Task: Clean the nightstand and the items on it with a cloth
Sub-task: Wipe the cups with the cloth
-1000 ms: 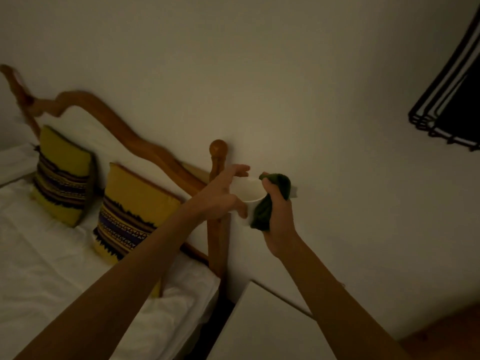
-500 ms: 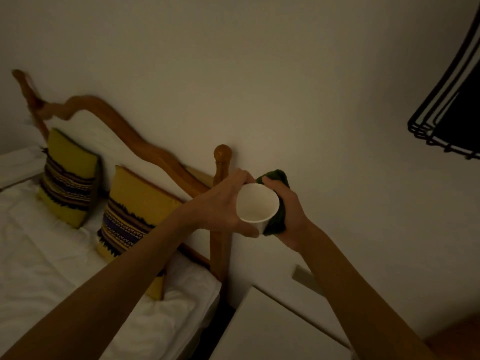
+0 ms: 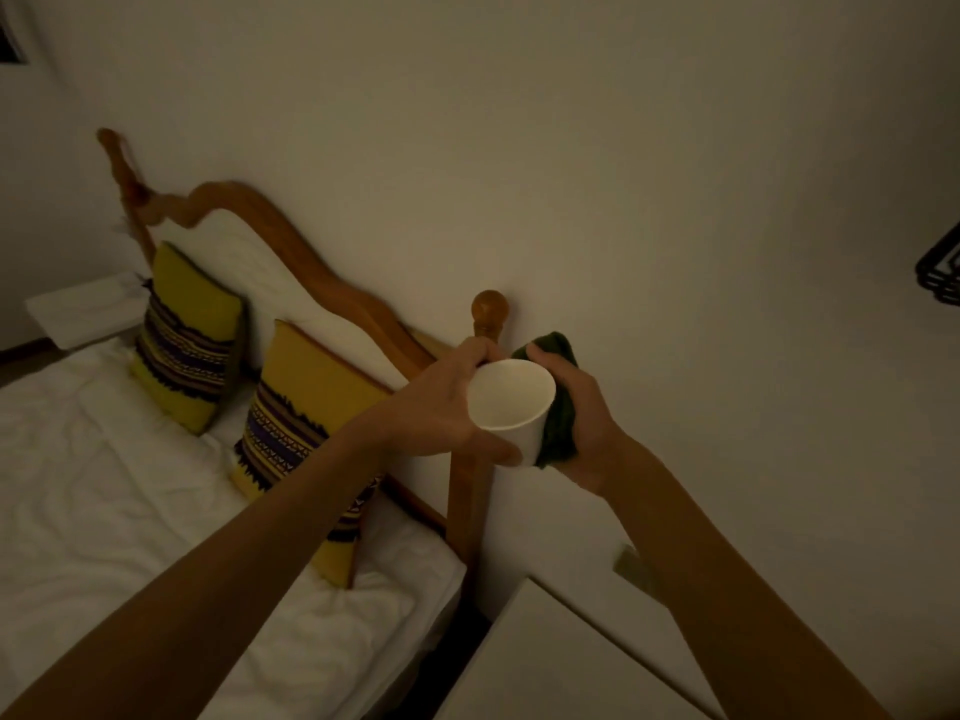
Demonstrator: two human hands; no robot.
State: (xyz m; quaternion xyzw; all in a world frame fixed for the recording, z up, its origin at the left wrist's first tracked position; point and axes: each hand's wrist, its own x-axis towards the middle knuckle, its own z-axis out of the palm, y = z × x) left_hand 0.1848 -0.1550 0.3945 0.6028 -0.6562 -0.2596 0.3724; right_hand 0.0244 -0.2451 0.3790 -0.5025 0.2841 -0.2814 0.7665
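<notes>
My left hand point(image 3: 441, 407) grips a white paper cup point(image 3: 511, 402) in the air, its open mouth tilted toward me. My right hand point(image 3: 582, 413) holds a bunched dark green cloth point(image 3: 558, 407) pressed against the cup's right side. Both hands are raised in front of the wall, above the white nightstand point(image 3: 545, 662), whose top shows at the bottom right. The cup's far side is hidden by the cloth and fingers.
A bed with white sheets point(image 3: 104, 485) and two yellow patterned pillows point(image 3: 296, 423) lies at the left. Its wooden headboard post point(image 3: 480, 356) stands just behind my hands. A wall socket point(image 3: 631, 563) sits low on the wall above the nightstand. A black striped object point(image 3: 940, 278) hangs at right.
The cup has turned so its mouth faces me, my left hand now wrapped round it. The cloth has moved down along the cup's right side. The view has shifted right.
</notes>
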